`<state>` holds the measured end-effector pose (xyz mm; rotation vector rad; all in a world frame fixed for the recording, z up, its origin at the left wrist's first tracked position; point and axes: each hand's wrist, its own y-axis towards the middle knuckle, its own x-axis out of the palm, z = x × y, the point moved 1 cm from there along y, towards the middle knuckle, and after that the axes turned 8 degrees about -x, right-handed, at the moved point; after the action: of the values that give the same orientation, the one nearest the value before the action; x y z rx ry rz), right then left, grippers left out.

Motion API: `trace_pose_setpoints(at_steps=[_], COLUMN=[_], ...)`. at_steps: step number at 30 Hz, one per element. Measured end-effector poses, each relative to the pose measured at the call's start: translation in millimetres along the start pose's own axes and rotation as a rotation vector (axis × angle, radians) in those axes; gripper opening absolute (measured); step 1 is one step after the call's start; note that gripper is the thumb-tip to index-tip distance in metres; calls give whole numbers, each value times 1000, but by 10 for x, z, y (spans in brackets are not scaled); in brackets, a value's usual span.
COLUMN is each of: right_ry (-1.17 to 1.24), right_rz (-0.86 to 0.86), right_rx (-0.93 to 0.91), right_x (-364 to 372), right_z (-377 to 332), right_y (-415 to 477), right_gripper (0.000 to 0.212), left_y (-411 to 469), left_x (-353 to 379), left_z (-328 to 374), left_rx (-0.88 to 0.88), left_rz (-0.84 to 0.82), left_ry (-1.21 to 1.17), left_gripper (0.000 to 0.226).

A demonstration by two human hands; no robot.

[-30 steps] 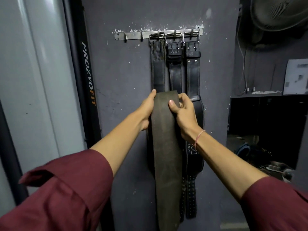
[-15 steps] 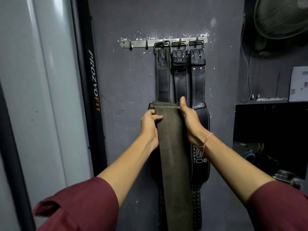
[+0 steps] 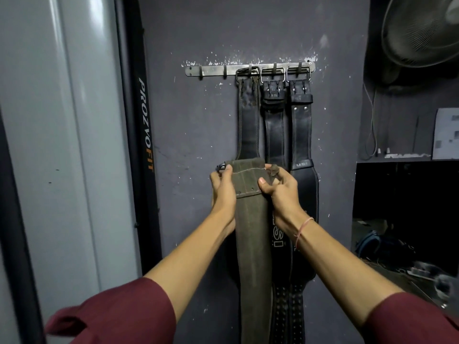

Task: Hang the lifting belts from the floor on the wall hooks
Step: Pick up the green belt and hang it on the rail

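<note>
A worn olive-brown lifting belt (image 3: 252, 244) hangs down in front of me, its folded top end held up against the dark wall. My left hand (image 3: 222, 192) grips the belt's left edge, where a bit of metal buckle (image 3: 221, 167) sticks out. My right hand (image 3: 280, 189) grips the right edge, thumb on the front face. Above, a metal hook rail (image 3: 213, 70) carries three black belts (image 3: 274, 125) by their buckles on its right hooks. The two left hooks (image 3: 224, 72) are bare.
A black upright post (image 3: 144, 135) lettered PROZVOFIT stands left of the wall panel, beside a grey column (image 3: 62, 145). A fan (image 3: 422, 28) hangs at the top right over a dark shelf opening (image 3: 407, 207) with clutter on the floor.
The belt's top end has shifted in my hands: the stitched, riveted buckle end now faces me. My right hand went from fingers flat along the edge to a curled grip.
</note>
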<state>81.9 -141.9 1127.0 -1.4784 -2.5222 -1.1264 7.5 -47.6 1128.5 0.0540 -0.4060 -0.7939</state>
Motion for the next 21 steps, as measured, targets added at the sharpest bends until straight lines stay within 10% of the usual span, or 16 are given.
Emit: trace_pose_setpoints(at_steps=[16,21], right_ry=[-125,-181], right_rz=[-91,-57], right_rx=[-204,-296], right_x=[439,533], right_z=[12,1], right_y=[-162,-83], right_gripper=[56,26], left_y=[91,158], left_x=[-434,-421], left_z=[312,327], left_rx=[204,261], left_rz=[-189,-199], left_ry=[-107,-81], left_gripper=[30,11])
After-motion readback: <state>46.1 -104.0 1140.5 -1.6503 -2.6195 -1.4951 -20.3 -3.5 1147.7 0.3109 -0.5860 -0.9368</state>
